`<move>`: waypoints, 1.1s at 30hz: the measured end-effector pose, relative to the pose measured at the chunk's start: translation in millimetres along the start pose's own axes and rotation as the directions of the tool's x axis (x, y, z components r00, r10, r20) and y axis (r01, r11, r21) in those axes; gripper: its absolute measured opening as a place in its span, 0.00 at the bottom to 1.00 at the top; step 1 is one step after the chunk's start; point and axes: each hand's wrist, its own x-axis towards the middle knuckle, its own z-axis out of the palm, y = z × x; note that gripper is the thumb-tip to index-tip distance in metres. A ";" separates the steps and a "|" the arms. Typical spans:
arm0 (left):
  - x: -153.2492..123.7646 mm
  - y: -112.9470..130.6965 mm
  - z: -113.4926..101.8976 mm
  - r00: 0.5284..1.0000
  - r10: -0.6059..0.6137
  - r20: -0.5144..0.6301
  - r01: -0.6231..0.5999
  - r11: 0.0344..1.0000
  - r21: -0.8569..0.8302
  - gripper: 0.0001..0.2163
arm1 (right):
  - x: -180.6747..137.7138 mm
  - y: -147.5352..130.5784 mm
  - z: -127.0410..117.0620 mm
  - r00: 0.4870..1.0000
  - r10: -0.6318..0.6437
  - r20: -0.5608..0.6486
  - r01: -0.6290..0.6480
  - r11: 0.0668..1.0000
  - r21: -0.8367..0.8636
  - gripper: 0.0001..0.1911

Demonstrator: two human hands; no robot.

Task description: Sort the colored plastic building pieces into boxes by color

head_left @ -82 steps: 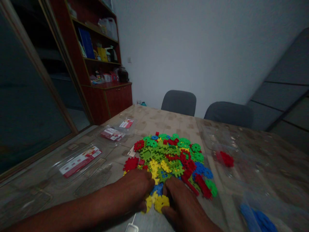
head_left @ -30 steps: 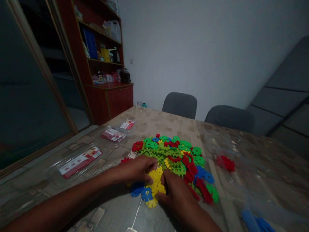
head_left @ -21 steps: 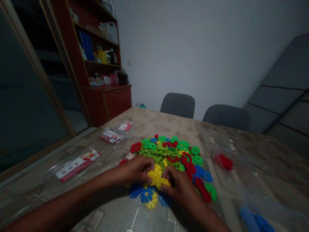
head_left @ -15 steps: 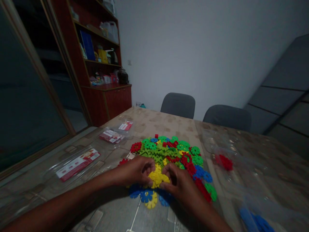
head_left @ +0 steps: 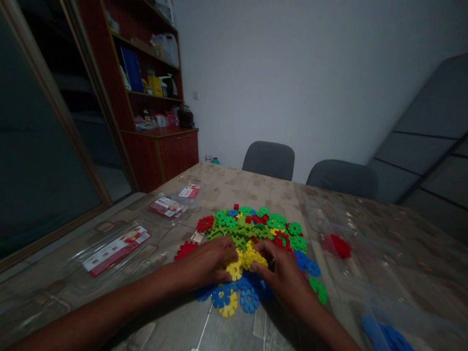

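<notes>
We have both hands close together at the pile of plastic pieces [head_left: 256,234] on the tabletop [head_left: 244,187], on the side of the pile toward the near edge. Our right hand [head_left: 281,265] is closed on a yellow cluster [head_left: 252,259] of toothed pieces, thumb to the near side and fingertips to the far side. Our left hand [head_left: 219,254] has its fingers curled and its thumb against a yellow disc [head_left: 235,269] just beside that cluster – we cannot tell whether it truly grips the disc, or whether disc and cluster are joined.

Nearer to us than the hands, a notched blue disc [head_left: 220,296] partly overlaps a second yellow disc [head_left: 229,306], and another blue disc [head_left: 249,301] lies beside them toward the right edge. Beyond our fingers, olive-green pieces [head_left: 237,236] are heaped across the middle of the pile, with bright green discs [head_left: 277,222] toward the far edge. A red piece [head_left: 185,249] lies by our left forearm, while blue pieces [head_left: 312,267] and a green disc [head_left: 318,290] fringe the pile's right side.

Along the tabletop's left edge we see clear packages [head_left: 117,249] with red-and-white labels. Toward the right edge, red pieces [head_left: 338,246] sit among clear plastic – two grey chairs [head_left: 268,160] stand at the far edge, and a red-brown cabinet [head_left: 179,152] beyond the far left corner
</notes>
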 end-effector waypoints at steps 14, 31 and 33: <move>5.7 2.6 10.4 0.992 -0.107 -0.071 0.075 0.931 -0.357 0.02 | -7.8 3.1 13.5 0.993 0.041 0.111 -0.041 0.999 -0.006 0.10; 5.1 4.8 -2.3 0.972 -0.121 -0.200 0.022 0.898 -0.439 0.13 | 7.4 -1.5 -50.4 0.991 0.016 -0.130 -0.048 0.968 -0.246 0.05; 6.2 3.8 -6.3 0.969 -0.135 -0.208 0.036 0.908 -0.418 0.13 | 19.9 7.2 -88.0 0.964 0.088 -0.249 -0.165 0.936 -0.310 0.04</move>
